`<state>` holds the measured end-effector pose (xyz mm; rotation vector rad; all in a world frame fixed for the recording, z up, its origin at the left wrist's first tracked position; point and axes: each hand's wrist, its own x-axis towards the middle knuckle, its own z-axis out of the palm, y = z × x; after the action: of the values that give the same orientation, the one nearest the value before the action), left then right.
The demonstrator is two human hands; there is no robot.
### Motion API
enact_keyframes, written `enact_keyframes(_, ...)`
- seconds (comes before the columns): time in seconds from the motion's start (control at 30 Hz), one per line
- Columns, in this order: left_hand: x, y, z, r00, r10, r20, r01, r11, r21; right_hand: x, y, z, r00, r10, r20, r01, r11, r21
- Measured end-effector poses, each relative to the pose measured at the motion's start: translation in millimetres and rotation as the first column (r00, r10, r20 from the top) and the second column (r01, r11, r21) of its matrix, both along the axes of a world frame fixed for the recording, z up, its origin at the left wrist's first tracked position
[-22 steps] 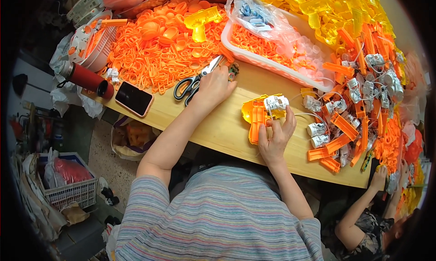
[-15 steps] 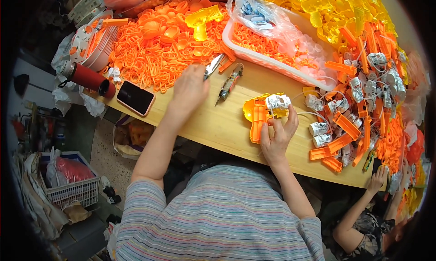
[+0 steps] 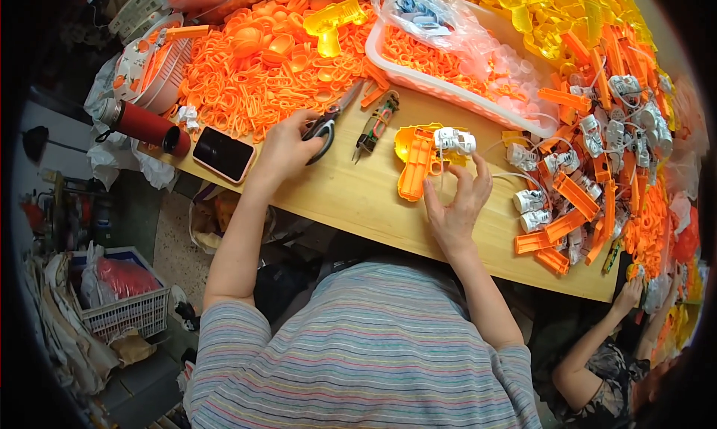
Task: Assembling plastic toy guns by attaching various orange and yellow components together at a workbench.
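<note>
My left hand (image 3: 286, 144) grips the black handles of a pair of scissors (image 3: 326, 122) lying on the wooden table (image 3: 351, 197), beside the heap of orange plastic pieces (image 3: 254, 70). A small green and orange component (image 3: 377, 124) lies just right of the scissors. My right hand (image 3: 455, 205) hovers with its fingers spread over the table, fingertips next to an orange and yellow toy shell (image 3: 415, 159). A white motor unit (image 3: 454, 139) sits on that shell.
A red flask (image 3: 142, 126) and a black phone (image 3: 222, 154) lie at the table's left end. A white tray (image 3: 441, 93) of orange rings stands behind. Orange brackets and white motor units (image 3: 582, 168) crowd the right. Another person's hand (image 3: 626, 298) reaches the table's right edge.
My left hand drew back along the scissors and now closes on their handles, uncovering the small green component. My right hand's fingers lifted off the toy shell and spread.
</note>
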<state>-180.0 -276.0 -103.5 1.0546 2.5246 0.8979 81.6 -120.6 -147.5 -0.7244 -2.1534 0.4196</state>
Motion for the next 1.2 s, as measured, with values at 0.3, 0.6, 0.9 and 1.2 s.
enact_keyframes(0.3, 7.7, -29.5, 16.8, 0.949, -0.019, 0.315, -0.120, 0.902, 0.415, 34.9, -11.4, -5.7, 0.983, 0.062, 0.176, -0.057, 0.998, -0.032)
enact_keyframes(0.6, 65.9, -31.3, 35.5, 0.792, -0.413, 0.449, 0.213, 0.877, 0.431, 44.2, -26.8, -4.5, 0.983, 0.127, 0.137, -0.116, 0.990, -0.084)
enact_keyframes(0.9, 107.0, -46.4, 16.5, 0.587, -0.344, 0.733, 0.535, 0.844, -0.032, 51.7, -32.8, -7.1, 0.985, 0.154, 0.083, -0.149, 0.987, -0.065)
enact_keyframes(1.2, 127.2, -34.7, 6.1, 0.605, -0.341, 0.719, 0.548, 0.834, -0.066, 52.0, -32.5, -9.4, 0.987, 0.146, 0.069, -0.142, 0.988, -0.055)
